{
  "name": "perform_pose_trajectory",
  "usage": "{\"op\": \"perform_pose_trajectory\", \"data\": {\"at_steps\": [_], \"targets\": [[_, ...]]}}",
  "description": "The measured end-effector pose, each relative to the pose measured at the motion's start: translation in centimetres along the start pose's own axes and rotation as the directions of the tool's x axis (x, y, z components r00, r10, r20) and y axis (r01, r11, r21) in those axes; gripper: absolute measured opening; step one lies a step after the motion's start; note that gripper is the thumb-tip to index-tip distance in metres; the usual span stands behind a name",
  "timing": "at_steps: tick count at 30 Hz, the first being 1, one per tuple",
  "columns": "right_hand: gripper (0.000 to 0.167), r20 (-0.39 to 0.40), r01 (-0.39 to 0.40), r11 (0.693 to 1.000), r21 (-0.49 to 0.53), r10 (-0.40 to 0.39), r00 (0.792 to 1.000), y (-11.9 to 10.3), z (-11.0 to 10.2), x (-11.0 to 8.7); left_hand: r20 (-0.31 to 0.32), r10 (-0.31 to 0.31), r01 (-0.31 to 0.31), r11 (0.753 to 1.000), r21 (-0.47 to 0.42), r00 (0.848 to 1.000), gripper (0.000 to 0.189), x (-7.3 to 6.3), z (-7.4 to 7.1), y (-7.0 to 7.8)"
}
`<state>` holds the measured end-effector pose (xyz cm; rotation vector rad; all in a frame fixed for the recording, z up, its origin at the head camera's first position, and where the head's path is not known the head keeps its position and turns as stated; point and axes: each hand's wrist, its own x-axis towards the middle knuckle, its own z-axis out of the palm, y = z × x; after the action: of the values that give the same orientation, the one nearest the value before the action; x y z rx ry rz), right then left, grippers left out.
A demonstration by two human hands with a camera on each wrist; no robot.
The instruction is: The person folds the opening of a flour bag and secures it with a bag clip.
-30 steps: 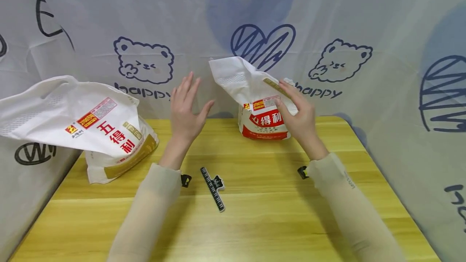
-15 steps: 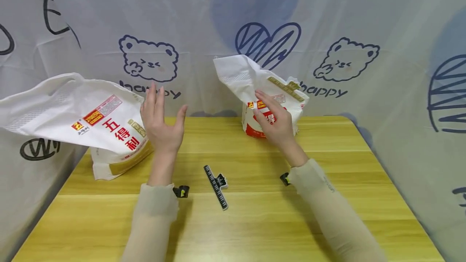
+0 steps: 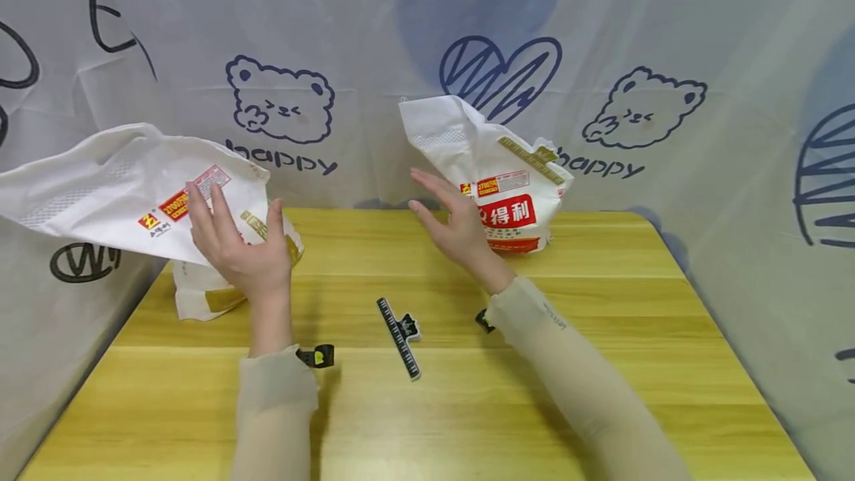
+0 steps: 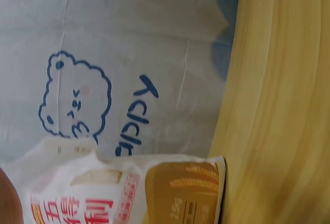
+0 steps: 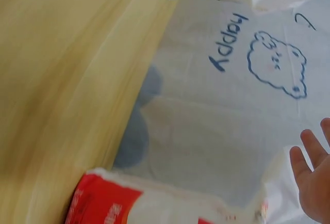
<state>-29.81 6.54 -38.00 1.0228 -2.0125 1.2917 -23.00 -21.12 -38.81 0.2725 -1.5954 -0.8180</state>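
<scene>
In the head view my left hand (image 3: pixel 243 254) is in front of a white flour bag (image 3: pixel 127 195) with a gold lower part, fingers straight and thumb spread. Whether it touches the bag I cannot tell. The left wrist view shows that bag's printed front (image 4: pixel 180 193) close up. My right hand (image 3: pixel 461 232) is just left of a second flour bag (image 3: pixel 510 214), white with red print, its fingers extended and holding nothing. A gold sealing clip (image 3: pixel 532 160) lies across the upper part of this second bag. Between my forearms a black piano-patterned sealing clip (image 3: pixel 398 340) lies on the table.
The wooden table (image 3: pixel 374 421) carries both bags, one at the left and one at the back. A white cloth (image 3: pixel 374 36) with bear and heart drawings hangs behind and at both sides. A black strap (image 3: pixel 317 356) is on my left wrist.
My left hand has moved left, from beside the left bag to in front of it. My right hand has moved left, away from the gold clip and across the red-printed bag. The black clip stays put.
</scene>
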Motion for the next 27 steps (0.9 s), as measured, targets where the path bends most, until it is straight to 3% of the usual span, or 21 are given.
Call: {"op": "perform_pose_trajectory", "data": {"at_steps": [5,9,14,19,27], "targets": [[0.046,0.048,-0.009,0.999,0.031,0.007,0.999,0.0,2.5,1.0,-0.069,-0.096,0.103,0.989,0.108,0.993,0.091,0.6,-1.5,-1.5],[0.048,0.127,-0.081,0.996,0.043,0.075,0.989,-0.4,4.5,1.8,-0.13,-0.142,0.163,0.973,0.166,0.981,0.101,1.0,-2.5,-2.7],[0.05,0.212,-0.174,0.981,0.089,0.152,0.965,-0.9,7.0,3.0,-0.176,-0.172,0.202,0.964,0.173,0.969,0.108,1.3,-3.2,-3.8],[0.052,0.267,-0.254,0.96,0.119,0.216,0.939,-1.3,9.8,4.2,-0.172,-0.25,0.279,0.946,0.167,0.953,0.115,1.2,-3.5,-4.4],[0.057,0.351,-0.345,0.929,0.132,0.282,0.893,-1.9,13.9,5.1,-0.103,-0.406,0.418,0.897,0.142,0.908,0.122,0.5,-3.7,-5.3]]}}
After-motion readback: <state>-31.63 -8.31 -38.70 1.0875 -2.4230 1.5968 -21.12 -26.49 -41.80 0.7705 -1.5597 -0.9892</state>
